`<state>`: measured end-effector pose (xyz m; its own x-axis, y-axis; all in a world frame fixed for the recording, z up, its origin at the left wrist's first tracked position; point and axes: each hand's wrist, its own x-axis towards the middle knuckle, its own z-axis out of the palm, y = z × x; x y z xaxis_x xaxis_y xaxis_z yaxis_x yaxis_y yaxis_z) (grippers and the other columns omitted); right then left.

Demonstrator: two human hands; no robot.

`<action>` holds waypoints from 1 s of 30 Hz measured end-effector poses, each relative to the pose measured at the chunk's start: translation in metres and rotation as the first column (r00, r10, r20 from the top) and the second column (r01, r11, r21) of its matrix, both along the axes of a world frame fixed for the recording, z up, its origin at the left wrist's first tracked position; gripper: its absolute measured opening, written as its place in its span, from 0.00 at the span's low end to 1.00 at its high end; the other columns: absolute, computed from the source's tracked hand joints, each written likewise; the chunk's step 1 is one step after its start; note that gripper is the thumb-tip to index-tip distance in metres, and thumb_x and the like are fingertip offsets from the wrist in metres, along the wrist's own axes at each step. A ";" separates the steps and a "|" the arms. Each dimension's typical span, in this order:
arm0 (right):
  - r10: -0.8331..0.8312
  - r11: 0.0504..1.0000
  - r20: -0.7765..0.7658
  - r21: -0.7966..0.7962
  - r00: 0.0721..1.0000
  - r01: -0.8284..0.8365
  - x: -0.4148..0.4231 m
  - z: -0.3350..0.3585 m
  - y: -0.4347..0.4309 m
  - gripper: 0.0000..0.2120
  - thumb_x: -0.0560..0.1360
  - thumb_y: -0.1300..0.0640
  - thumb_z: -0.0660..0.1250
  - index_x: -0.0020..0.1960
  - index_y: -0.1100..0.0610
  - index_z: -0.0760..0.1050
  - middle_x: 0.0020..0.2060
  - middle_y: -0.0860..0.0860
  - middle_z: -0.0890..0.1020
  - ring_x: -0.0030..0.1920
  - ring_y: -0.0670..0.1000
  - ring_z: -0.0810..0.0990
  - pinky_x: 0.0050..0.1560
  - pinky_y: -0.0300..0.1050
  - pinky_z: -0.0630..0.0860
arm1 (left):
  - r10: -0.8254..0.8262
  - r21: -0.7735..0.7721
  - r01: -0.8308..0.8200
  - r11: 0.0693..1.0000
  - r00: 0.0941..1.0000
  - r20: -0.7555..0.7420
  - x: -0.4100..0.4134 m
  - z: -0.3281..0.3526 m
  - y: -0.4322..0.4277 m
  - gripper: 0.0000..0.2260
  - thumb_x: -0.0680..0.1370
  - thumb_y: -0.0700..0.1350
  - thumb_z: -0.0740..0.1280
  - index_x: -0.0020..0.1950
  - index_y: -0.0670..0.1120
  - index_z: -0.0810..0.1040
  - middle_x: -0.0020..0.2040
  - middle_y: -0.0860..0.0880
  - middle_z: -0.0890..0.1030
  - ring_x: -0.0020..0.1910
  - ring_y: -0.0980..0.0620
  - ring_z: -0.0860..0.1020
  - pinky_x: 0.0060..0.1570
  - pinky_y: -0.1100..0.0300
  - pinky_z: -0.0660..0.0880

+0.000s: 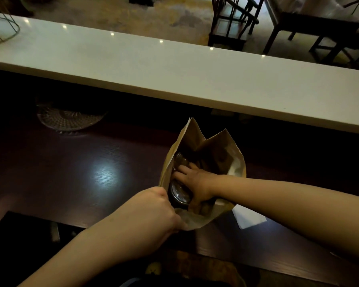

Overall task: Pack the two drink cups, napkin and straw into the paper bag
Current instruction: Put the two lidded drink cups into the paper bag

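A brown paper bag [214, 150] stands open on the dark wooden counter [91, 162]. My left hand [153, 212] pinches the bag's near rim and holds it open. My right hand [193, 183] reaches down inside the bag, fingers spread over a drink cup with a clear lid [179, 193]. A second cup's lid [179, 157] shows deeper in the bag, beyond my fingers. A white napkin [249, 219] lies flat on the counter just right of the bag, under my right forearm. No straw is visible.
A raised white ledge [174, 73] runs across behind the counter. A patterned glass plate [68, 119] sits at the left in shadow. A wire stand [2, 27] is at the far left on the ledge. Dark chairs [232, 21] stand beyond.
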<state>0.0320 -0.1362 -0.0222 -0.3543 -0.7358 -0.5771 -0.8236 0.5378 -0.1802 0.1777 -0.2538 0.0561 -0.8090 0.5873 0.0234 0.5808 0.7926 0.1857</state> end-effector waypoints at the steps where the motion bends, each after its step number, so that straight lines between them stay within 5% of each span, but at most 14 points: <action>1: -0.010 1.000 -0.013 -0.011 1.000 0.010 0.000 -0.002 -0.001 0.49 0.62 0.47 0.77 0.73 0.48 0.52 0.71 0.51 0.58 0.70 0.58 0.57 0.67 0.55 0.67 | 0.006 0.005 -0.006 1.000 1.000 0.006 -0.001 0.001 -0.001 0.15 0.67 0.51 0.55 0.38 0.59 0.83 0.24 0.58 0.79 0.25 0.62 0.75 0.35 0.69 0.69; 10: -0.022 0.999 -0.076 -0.031 0.997 0.020 0.006 -0.022 -0.006 0.46 0.65 0.46 0.74 0.74 0.50 0.52 0.71 0.51 0.57 0.69 0.59 0.55 0.67 0.56 0.67 | 0.039 0.024 -0.040 0.999 0.998 0.039 -0.003 -0.003 -0.011 0.13 0.71 0.53 0.58 0.40 0.59 0.82 0.27 0.60 0.80 0.28 0.62 0.77 0.43 0.65 0.64; 22: -0.044 0.999 -0.093 -0.035 0.995 0.041 0.011 -0.026 -0.005 0.45 0.66 0.44 0.72 0.75 0.49 0.50 0.73 0.50 0.56 0.71 0.59 0.53 0.70 0.56 0.61 | 0.049 0.044 -0.054 0.998 0.994 0.099 -0.001 -0.005 -0.007 0.12 0.70 0.52 0.58 0.42 0.60 0.82 0.27 0.59 0.80 0.28 0.61 0.77 0.41 0.64 0.66; 30: -0.030 0.993 -0.001 0.116 1.000 0.030 0.004 -0.006 -0.008 0.44 0.69 0.44 0.69 0.76 0.49 0.48 0.76 0.49 0.52 0.73 0.60 0.52 0.69 0.57 0.66 | 0.069 0.090 -0.081 0.993 0.990 0.123 0.000 0.008 -0.014 0.13 0.71 0.52 0.58 0.44 0.59 0.82 0.30 0.60 0.82 0.30 0.60 0.79 0.45 0.65 0.66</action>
<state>0.0356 -0.1442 -0.0278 -0.3749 -0.6530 -0.6581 -0.8066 0.5796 -0.1156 0.1777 -0.2680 0.0640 -0.8511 0.5245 -0.0231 0.4894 0.8086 0.3266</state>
